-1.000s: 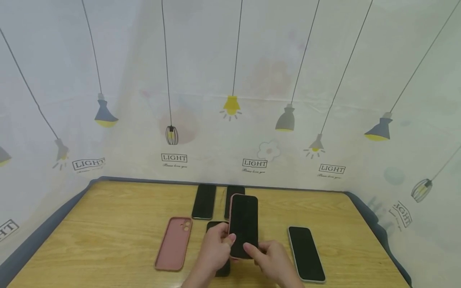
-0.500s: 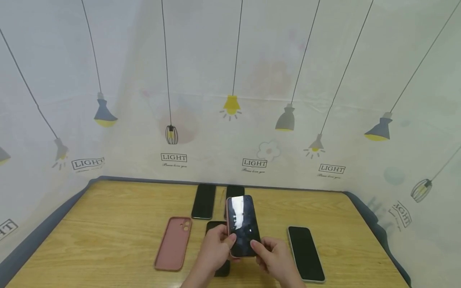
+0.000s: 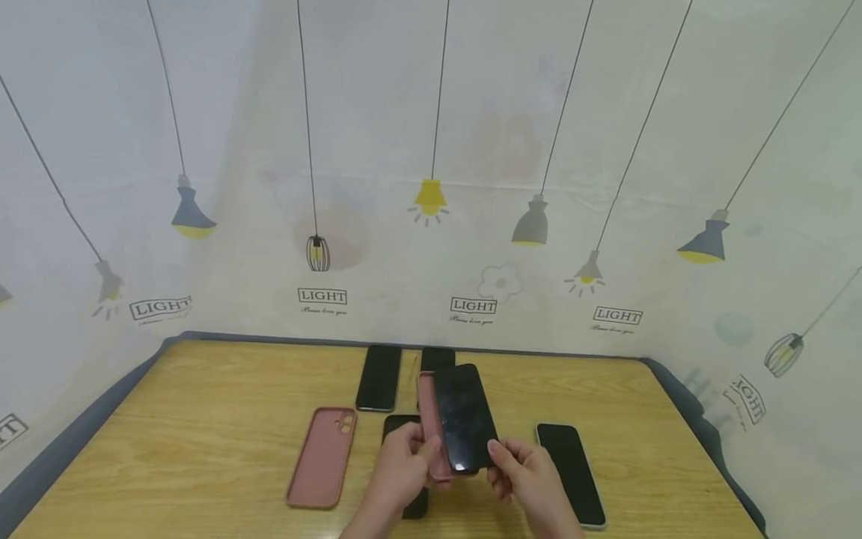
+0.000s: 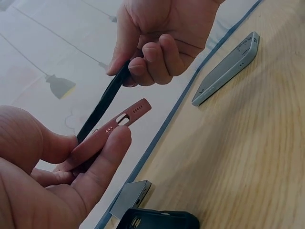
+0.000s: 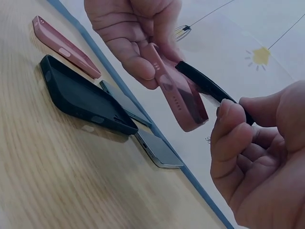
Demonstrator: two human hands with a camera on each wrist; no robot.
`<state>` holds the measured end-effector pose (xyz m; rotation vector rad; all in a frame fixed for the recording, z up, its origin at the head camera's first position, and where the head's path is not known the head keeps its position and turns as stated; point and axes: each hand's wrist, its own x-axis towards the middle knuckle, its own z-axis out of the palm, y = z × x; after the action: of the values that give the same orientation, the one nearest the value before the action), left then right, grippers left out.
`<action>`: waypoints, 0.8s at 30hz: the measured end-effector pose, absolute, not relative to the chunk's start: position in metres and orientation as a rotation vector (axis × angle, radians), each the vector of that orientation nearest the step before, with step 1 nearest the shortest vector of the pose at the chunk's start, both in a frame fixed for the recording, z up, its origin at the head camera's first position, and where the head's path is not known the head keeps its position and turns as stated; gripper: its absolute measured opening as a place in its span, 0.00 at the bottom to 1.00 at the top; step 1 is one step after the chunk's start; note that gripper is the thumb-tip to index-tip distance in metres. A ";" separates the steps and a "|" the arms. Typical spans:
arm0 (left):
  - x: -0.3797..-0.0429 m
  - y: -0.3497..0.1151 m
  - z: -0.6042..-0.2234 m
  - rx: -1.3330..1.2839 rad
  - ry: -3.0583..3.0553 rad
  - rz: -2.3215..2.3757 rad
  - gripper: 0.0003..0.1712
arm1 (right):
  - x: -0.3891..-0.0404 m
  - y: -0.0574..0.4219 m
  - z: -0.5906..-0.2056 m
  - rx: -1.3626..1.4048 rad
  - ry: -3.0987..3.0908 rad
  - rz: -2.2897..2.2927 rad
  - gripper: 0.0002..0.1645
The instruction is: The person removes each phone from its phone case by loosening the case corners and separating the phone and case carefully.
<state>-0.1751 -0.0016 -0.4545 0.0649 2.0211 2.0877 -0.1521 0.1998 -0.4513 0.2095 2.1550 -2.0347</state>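
Observation:
My left hand (image 3: 404,460) grips a pink phone case (image 3: 428,408) by its left side, above the table. A black phone (image 3: 467,419) sits at an angle to this case, its lower right end lifted out. My right hand (image 3: 532,475) pinches the phone's lower right corner between thumb and fingers. In the right wrist view, a wedge of space shows between the phone (image 5: 202,81) and the case (image 5: 174,95). The left thumb (image 4: 57,145) lies by the phone's other edge in the left wrist view.
A second pink case (image 3: 321,458) lies to the left on the wooden table (image 3: 202,434). Under the hands is a dark, hollow phone case (image 5: 86,98). Two phones, one of them this phone (image 3: 379,378), lie at the back. A phone in a pale case (image 3: 572,475) lies right.
The phone was seated in the pink case a second ago; its right side has since tilted up and swung out to the right. My right hand has moved right with it.

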 end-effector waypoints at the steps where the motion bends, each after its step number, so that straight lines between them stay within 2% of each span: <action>1: -0.175 -0.002 -0.454 0.069 2.024 2.085 0.14 | -0.153 0.201 -0.451 0.212 2.160 -2.035 0.17; 24: -0.177 -0.003 -0.451 0.041 2.017 2.014 0.16 | -0.177 0.217 -0.444 0.390 2.276 -2.049 0.17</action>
<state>-0.1769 -0.0027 -0.4512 0.0413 2.0172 2.0137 -0.1771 0.2169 -0.4440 0.3901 2.2756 -2.0486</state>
